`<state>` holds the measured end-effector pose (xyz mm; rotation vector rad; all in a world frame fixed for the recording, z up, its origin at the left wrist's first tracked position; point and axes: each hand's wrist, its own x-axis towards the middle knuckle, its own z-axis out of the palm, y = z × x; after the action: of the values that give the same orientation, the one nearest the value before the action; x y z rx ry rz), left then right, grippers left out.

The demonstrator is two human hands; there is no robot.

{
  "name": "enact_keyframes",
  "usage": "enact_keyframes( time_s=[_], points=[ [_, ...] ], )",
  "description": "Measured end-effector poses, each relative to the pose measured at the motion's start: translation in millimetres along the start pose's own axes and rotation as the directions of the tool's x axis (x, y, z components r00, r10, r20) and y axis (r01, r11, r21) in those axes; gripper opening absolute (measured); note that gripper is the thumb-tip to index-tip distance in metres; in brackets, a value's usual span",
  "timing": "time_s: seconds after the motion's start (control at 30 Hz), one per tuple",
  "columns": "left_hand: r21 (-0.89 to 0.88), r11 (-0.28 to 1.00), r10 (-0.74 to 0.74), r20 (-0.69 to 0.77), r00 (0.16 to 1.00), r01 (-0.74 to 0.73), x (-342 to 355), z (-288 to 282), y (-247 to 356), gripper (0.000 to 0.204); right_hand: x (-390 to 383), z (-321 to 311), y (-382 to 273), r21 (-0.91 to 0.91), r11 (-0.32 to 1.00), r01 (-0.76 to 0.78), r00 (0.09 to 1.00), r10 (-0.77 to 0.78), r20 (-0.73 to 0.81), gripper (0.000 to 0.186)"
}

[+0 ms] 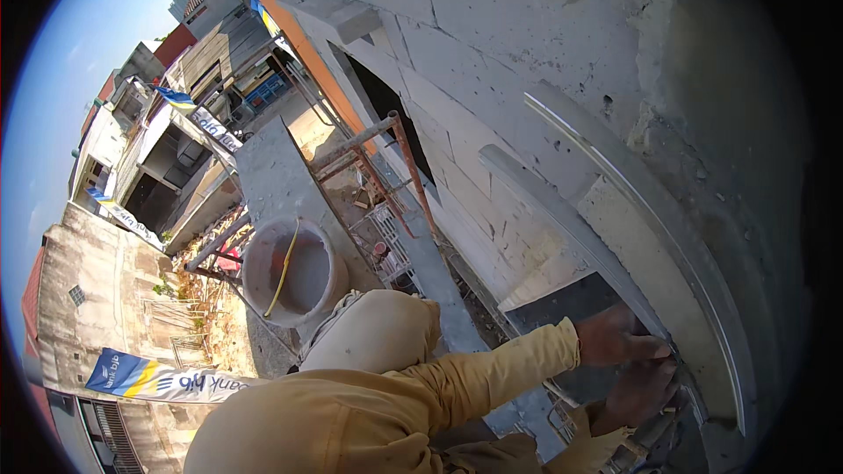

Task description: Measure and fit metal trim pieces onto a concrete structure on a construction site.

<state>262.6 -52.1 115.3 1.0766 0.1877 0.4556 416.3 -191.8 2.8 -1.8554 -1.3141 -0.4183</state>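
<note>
Just by the fingers [652,349], a long gray ledge [584,233], smooth & flat, sticks out of the wall [527,35] & runs up away from them. L hand [612,338] & R hand [637,393] are close tog. at its near end, fingers bent; can't tell how far open or if they hold sth.

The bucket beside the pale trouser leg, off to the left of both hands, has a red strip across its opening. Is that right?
Not quite: the strip across the opening is yellow, not red, as the head view shows. The bucket is indeed beside the pale trouser leg, to the left of the left hand and right hand.
</note>
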Motion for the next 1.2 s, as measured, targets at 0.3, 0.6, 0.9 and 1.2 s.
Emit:
enact_keyframes(
  time_s=[0.3,0.6,0.9,1.2],
  points=[
    [-0.098,0.981,0.165,-0.038,0.986,-0.167,5,4,0,0.047,42,-15,-48,0.057,0.956,0.288,0.933,-0.266,-0.242,0.046],
    [-0.077,0.987,0.145,0.007,0.989,-0.144,8,6,1,0.049,24,-22,-27,-0.36,0.925,0.122,0.987,-0.152,-0.056,0.025],
    [0.722,0.247,0.737,0.293,0.609,-0.646,9,-24,-18,0.047,68,-7,-105,0.977,-0.065,-0.201,0.853,0.479,0.207,0.031],
    [0.72,0.378,0.669,0.222,0.709,-0.582,5,-11,-3,0.023,72,-36,-102,0.889,-0.176,-0.423,0.784,0.421,0.457,0.028]
  ],
)
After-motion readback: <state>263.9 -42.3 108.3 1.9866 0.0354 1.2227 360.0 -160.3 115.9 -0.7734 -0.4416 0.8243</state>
